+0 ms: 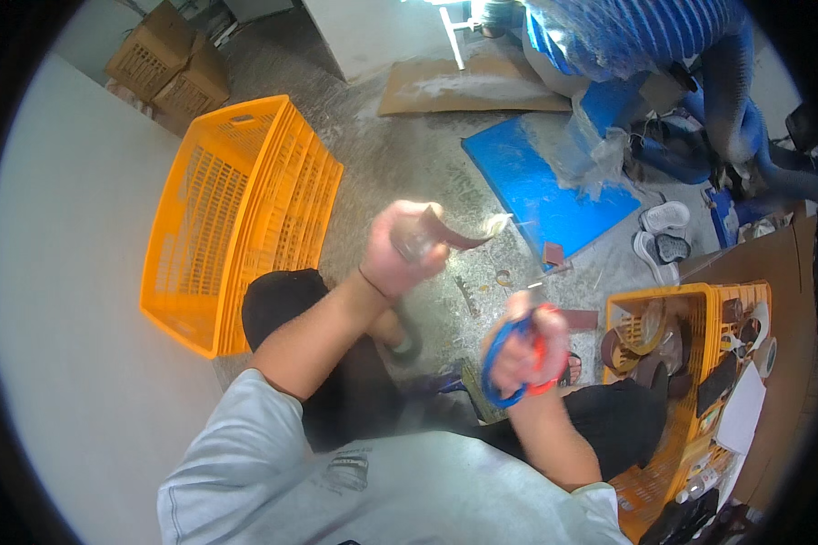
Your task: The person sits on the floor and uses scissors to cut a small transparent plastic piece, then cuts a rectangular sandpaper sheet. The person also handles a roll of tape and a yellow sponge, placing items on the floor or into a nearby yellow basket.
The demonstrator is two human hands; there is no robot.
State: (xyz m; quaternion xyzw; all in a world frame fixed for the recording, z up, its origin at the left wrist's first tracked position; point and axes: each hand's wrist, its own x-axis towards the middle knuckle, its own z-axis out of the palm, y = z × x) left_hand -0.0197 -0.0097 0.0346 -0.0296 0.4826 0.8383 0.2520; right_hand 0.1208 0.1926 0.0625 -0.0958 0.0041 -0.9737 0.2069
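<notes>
My left hand (396,250) is raised in front of me, its fingers closed on a curved dark brown strip (459,240) that looks like sandpaper. Something clear and rounded also shows at that hand, too blurred to name. At the strip's far end is a pale, whitish bit (496,224). Lower and to the right, my right hand (520,356) grips a pair of scissors (493,371) with blue and red handles. Motion smears the scissors, and their blades are hard to make out. The scissors and the strip are apart.
Stacked orange crates (245,213) stand at the left. Another orange crate (691,295) at the right holds rolls and loose items. A blue sheet (545,191) lies on the floor ahead, with white shoes (659,245) beside it. Brown scraps (580,319) lie nearer. Cardboard boxes (168,64) stand far left.
</notes>
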